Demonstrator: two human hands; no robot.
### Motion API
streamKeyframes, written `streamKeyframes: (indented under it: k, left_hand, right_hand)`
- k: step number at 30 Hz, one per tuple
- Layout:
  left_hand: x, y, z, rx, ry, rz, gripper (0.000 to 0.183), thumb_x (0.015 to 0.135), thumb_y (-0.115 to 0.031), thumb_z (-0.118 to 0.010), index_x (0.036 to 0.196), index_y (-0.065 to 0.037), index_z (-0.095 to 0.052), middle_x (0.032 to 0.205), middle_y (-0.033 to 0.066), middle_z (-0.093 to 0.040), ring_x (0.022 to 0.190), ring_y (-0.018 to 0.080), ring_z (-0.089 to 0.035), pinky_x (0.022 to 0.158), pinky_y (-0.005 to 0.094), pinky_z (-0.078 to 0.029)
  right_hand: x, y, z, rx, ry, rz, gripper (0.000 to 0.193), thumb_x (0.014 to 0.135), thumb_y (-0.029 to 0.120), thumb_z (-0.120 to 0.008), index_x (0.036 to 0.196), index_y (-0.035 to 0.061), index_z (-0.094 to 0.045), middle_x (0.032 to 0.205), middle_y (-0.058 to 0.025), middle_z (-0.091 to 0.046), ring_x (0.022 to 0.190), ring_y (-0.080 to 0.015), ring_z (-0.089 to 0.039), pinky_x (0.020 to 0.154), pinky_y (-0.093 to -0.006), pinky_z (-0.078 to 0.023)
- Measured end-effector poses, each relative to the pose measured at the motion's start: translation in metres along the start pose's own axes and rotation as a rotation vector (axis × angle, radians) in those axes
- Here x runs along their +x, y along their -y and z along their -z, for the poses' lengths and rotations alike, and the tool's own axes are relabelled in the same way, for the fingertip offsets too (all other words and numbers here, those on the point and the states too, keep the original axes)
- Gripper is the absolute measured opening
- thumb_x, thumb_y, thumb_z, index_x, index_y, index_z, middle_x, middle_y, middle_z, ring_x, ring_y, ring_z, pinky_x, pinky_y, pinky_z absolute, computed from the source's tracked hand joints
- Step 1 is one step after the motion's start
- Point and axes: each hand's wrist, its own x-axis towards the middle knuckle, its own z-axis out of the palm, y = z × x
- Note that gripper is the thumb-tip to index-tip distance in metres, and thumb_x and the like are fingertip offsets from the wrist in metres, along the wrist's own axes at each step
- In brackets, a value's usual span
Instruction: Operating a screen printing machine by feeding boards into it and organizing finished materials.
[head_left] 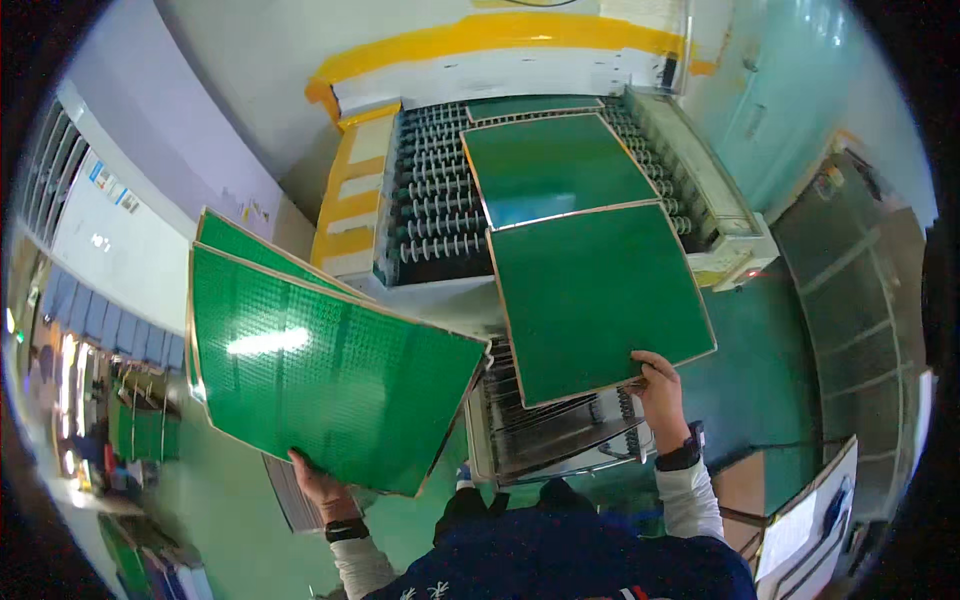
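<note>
Green circuit board panels (340, 390) with thin copper-coloured edges lean in a small stack, tilted, in my left hand (320, 492). Its thumb lies over the lower edge of the front panel, whose face is finely patterned and glossy. My right hand (660, 396) grips another green panel (600, 295) at its near edge, thumb and fingers on either side. That panel's far edge meets or slightly overlaps a further green panel (560, 165) lying on the roller conveyor (436, 215). One more panel (530, 107) shows partly at the machine's inlet.
A wire-racked metal cart (555, 450) stands directly before me, below the right panel. White machine side rails (695, 160) flank the rollers. A white cabinet (125, 235) is at left. Grey covered shelving (850, 270) stands at right, with a board bearing papers (810, 530) nearby.
</note>
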Motion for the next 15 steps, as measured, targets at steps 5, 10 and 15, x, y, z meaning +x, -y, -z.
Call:
streamKeyframes:
  k: [5,10,15]
  left_hand:
    - [-0.061,0.023,-0.031,-0.053,-0.113,-0.005,0.057,0.096,-0.043,-0.049,0.136,-0.004,-0.042,0.133,0.0116,-0.049,0.116,0.0299,-0.049,0.1,0.0476,-0.039]
    - [-0.112,0.03,-0.065,-0.081,-0.135,-0.07,0.049,0.096,-0.04,-0.051,0.13,-0.005,-0.048,0.128,0.0095,-0.053,0.112,0.0287,-0.052,0.096,0.0459,-0.042]
    - [-0.133,0.033,-0.047,-0.181,-0.128,-0.107,0.048,0.095,-0.038,-0.055,0.13,-0.005,-0.049,0.129,0.0098,-0.053,0.115,0.0295,-0.05,0.098,0.0489,-0.041]
  right_hand:
    - [0.013,-0.001,0.017,0.047,0.109,-0.021,0.024,0.091,0.004,-0.046,0.106,0.0054,-0.065,0.087,-0.0032,-0.061,0.064,-0.0149,-0.06,0.061,-0.0324,-0.054]
    - [0.017,0.01,0.022,-0.024,0.24,-0.046,0.022,0.092,0.003,-0.046,0.103,0.002,-0.064,0.094,-0.0075,-0.065,0.075,-0.0195,-0.066,0.067,-0.0331,-0.056]
    - [0.024,0.005,0.027,0.017,0.326,-0.071,0.02,0.095,0.009,-0.047,0.104,0.0038,-0.064,0.093,-0.008,-0.066,0.08,-0.0206,-0.067,0.069,-0.0318,-0.054]
